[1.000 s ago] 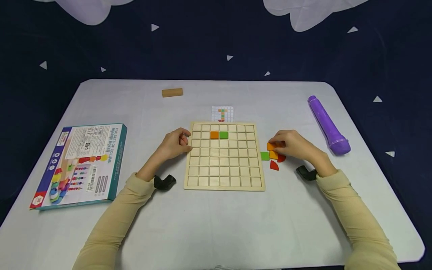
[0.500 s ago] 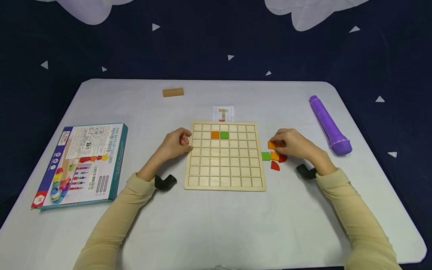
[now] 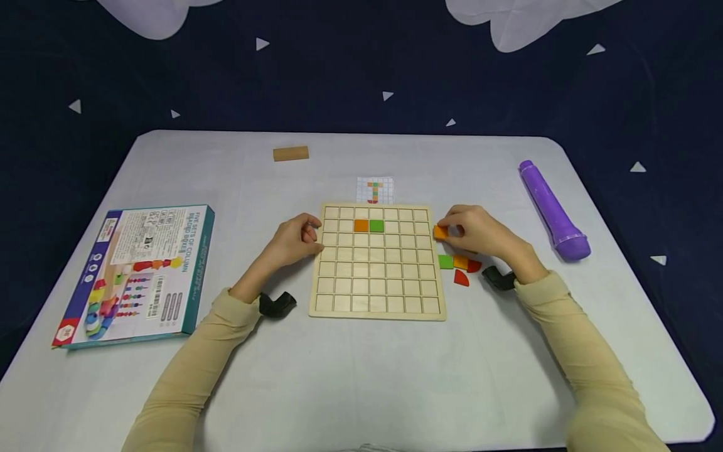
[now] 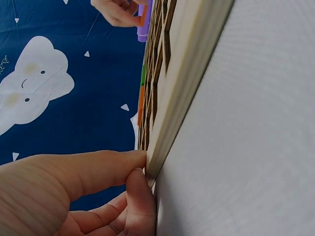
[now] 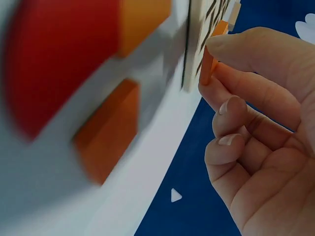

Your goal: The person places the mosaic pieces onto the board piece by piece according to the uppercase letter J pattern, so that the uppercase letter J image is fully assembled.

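In the head view, the left hand (image 3: 289, 242) is at the left edge of a square, pale wooden board with a grid of shallow cells (image 3: 360, 271), lying flat on the white surface (image 3: 367, 383). The right hand (image 3: 480, 231) pinches an orange square tile (image 3: 440, 233) just beside the board's right edge. In the board's second row from the far side sit another orange square tile (image 3: 361, 225) and a green square tile (image 3: 376, 226), next to each other. Near the right hand lie a loose green tile (image 3: 446, 262), a loose orange tile (image 3: 460, 262) and two red pieces with curved edges (image 3: 461, 277). A small white printed grid card (image 3: 374, 190) is at the board's far edge.

In the left wrist view, the left thumb touches the board's edge, a bent finger close beside it (whether they clamp the edge, I cannot tell).

In the right wrist view, the right thumb and fingers are clamped on the orange square tile, which is tilted on edge; loose pieces (blurred) fill the foreground.
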A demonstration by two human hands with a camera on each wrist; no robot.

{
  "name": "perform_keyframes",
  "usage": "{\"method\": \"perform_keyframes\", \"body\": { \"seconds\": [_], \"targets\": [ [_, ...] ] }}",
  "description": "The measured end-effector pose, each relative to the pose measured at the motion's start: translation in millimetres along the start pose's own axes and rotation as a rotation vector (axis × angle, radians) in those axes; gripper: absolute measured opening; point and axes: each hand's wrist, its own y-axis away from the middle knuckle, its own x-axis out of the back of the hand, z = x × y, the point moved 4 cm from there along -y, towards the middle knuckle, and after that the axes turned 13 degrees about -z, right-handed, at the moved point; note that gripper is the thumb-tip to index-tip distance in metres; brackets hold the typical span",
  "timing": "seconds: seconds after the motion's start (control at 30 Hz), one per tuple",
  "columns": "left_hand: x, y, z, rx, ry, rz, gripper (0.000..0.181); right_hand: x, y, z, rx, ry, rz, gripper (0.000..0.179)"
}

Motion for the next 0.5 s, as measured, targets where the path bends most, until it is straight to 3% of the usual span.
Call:
{"method": "perform_keyframes", "body": {
  "seconds": [0.5],
  "targets": [
    [-0.3, -2.3, -2.3, 0.009, -0.015, 0.010, 0.043, 2.0, -35.2, -20.1, 0.080, -0.022, 0.000, 0.024]
  ]
}}
